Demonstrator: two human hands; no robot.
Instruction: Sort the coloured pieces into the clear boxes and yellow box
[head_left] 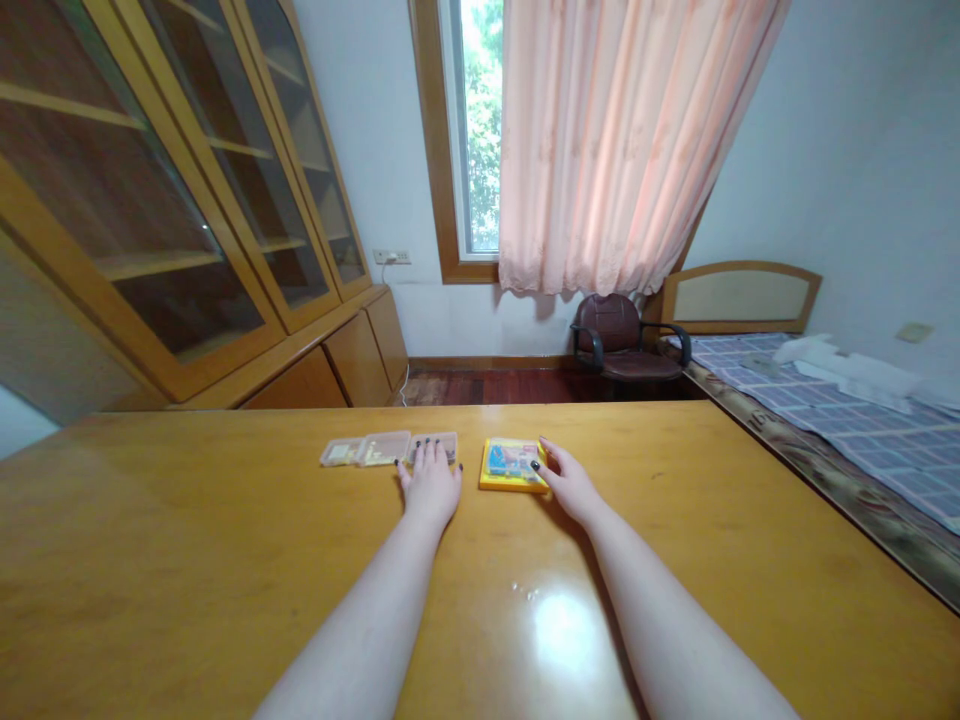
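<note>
A thin yellow case (514, 484) with a blue and pink picture on top lies flat on the table. My right hand (568, 482) grips its right edge, thumb over the top and fingers along the side. To the left, several shallow clear plastic boxes sit side by side. My left hand (431, 485) rests with fingers spread over the rightmost plastic box (448, 440), partly covering it. Small pale pieces show in the middle plastic box (386, 448), and the left plastic box (341, 452) has pale contents too small to name.
The wooden table (187, 560) spreads beneath both arms. Beyond it stand a glass-doored cabinet (277, 330) at left and a brown armchair (615, 340) under a pink curtain (607, 150). A bed (825, 400) with a checked cover runs along the right side.
</note>
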